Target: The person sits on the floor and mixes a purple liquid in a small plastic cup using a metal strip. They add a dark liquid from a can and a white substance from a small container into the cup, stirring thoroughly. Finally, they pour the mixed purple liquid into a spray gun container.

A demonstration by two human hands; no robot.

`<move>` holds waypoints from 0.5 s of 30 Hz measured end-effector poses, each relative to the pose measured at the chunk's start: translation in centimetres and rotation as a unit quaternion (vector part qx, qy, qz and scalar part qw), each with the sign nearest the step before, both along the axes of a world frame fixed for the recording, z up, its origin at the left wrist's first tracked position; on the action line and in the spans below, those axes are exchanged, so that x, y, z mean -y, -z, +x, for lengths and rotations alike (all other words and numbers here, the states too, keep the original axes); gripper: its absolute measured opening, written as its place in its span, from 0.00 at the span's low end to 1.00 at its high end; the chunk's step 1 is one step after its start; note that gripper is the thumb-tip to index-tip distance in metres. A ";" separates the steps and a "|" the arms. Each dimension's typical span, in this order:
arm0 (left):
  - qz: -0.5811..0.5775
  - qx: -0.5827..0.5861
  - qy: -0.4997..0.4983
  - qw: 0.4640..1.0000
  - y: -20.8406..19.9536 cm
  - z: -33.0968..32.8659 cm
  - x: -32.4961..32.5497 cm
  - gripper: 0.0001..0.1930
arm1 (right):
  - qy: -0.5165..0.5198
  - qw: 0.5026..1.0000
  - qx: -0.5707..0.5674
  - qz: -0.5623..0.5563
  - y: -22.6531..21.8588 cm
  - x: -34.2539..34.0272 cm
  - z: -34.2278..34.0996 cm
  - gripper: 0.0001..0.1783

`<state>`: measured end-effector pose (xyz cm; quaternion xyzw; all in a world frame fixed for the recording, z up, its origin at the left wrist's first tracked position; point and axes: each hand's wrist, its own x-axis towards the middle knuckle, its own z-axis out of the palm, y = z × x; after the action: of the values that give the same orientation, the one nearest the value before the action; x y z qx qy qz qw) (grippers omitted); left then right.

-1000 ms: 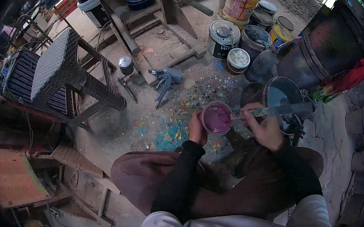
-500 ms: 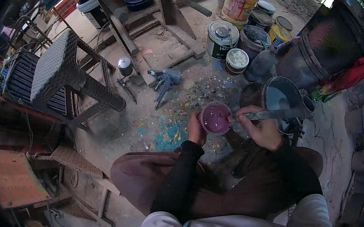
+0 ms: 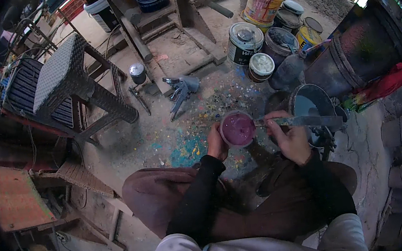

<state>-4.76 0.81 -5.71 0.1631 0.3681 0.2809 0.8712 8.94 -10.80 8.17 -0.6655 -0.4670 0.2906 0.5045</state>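
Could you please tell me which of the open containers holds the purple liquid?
The small round cup held in the left hand; only its contents look purple, while the larger bucket to its right holds bluish-grey liquid.

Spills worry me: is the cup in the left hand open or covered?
Open: no lid covers the cup, and purple liquid shows inside.

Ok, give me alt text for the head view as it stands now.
A person's left hand holds a cup of purple liquid while the right hand grips a long flat stick, its left end at the cup's rim. Ahead, a spray gun lies on the paint-spattered floor, with several cans farther right.
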 end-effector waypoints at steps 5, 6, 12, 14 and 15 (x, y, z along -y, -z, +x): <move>-0.004 -0.004 0.005 1.000 -1.1 -0.1 0.2 0.17 | 0.029 0.999 -0.035 -0.017 -0.7 0.0 -0.5 0.06; -0.004 -0.007 0.005 1.000 -0.9 -0.1 0.1 0.17 | -0.005 1.000 0.011 -0.001 0.2 0.1 0.1 0.07; 0.000 0.003 0.007 1.000 -0.6 -0.2 0.1 0.16 | -0.015 0.999 0.009 -0.027 -0.9 0.0 -0.3 0.08; 0.004 0.005 0.008 1.000 -0.5 -0.1 0.1 0.16 | -0.011 0.999 0.003 -0.033 -0.9 0.0 -0.3 0.08; 0.008 0.004 0.006 1.000 -0.5 -0.1 0.1 0.17 | 0.019 0.999 -0.021 -0.020 -1.3 -0.2 -0.7 0.07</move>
<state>-4.88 0.71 -5.25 0.1711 0.3611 0.2794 0.8731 8.23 -10.62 9.51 -0.6782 -0.4376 0.3042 0.5061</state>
